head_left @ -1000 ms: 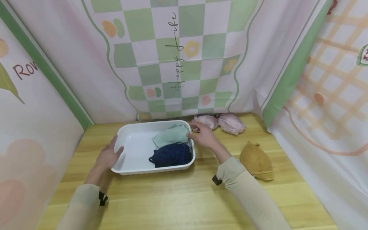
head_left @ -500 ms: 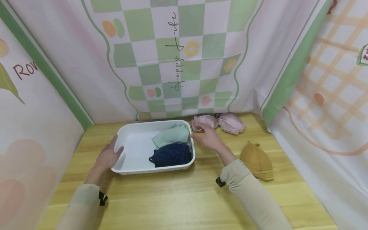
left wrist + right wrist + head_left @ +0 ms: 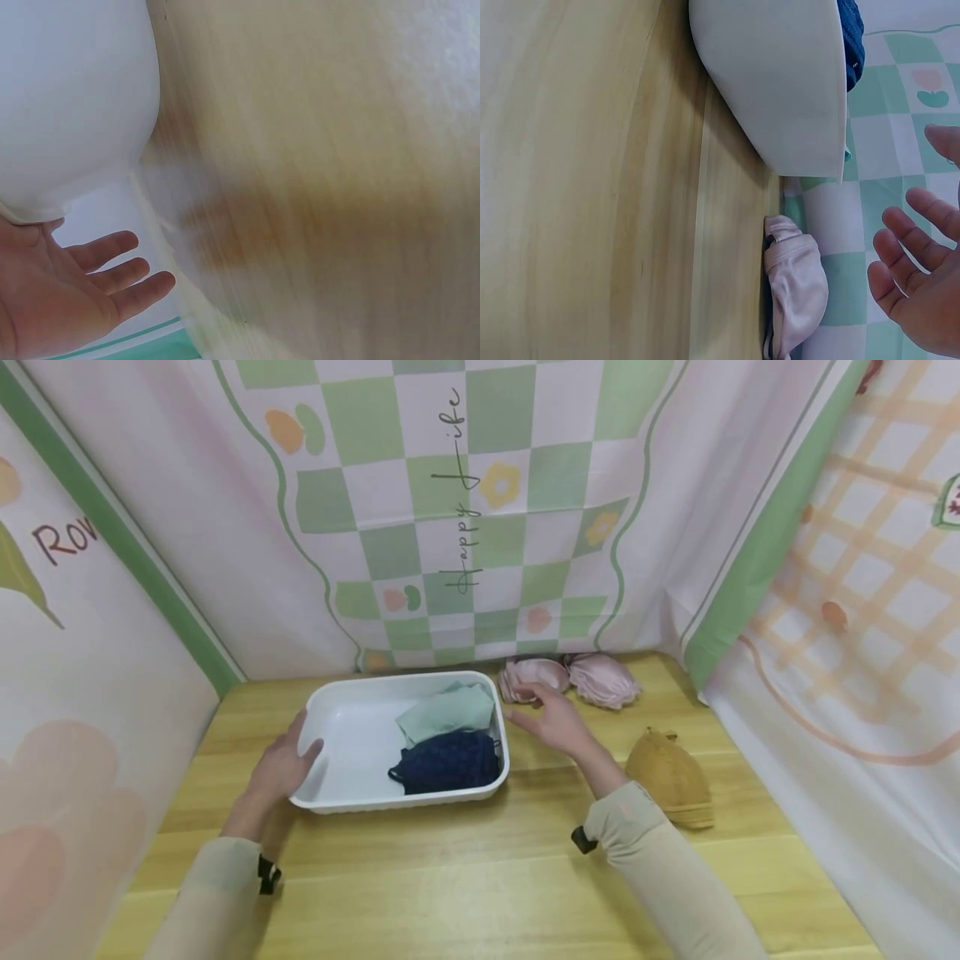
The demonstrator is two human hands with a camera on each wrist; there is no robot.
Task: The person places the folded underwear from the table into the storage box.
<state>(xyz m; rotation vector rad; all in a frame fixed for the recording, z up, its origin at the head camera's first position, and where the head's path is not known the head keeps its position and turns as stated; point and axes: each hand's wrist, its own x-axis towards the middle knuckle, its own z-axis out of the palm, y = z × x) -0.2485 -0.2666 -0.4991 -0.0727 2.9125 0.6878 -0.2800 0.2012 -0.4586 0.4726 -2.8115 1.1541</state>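
A white plastic tray (image 3: 348, 760) rests on the wooden table. Inside its right half lie a folded mint-green garment (image 3: 446, 714) and, in front of it, a folded navy bra (image 3: 448, 764) with a strap loop. My left hand (image 3: 283, 764) holds the tray's left rim, thumb over the inside and the other fingers outside; the left wrist view shows several of those fingers (image 3: 124, 277) loosely extended under the rim. Just off the tray's right end, my right hand (image 3: 551, 718) hovers with nothing in it, fingers spread and slightly bent. Behind it sits a pink satin bra (image 3: 799, 289), partly covered in the head view.
A second pink satin bundle (image 3: 603, 681) lies beside the first, against the back curtain (image 3: 495, 552). A folded mustard bra (image 3: 670, 781) rests to the right, close to my right forearm. Printed cloth walls (image 3: 847, 635) bound the table (image 3: 450, 893) left, right and back.
My right hand has let go of the tray's right rim and drawn back to the right, its fingers parting. My left hand and the tray have stayed put.
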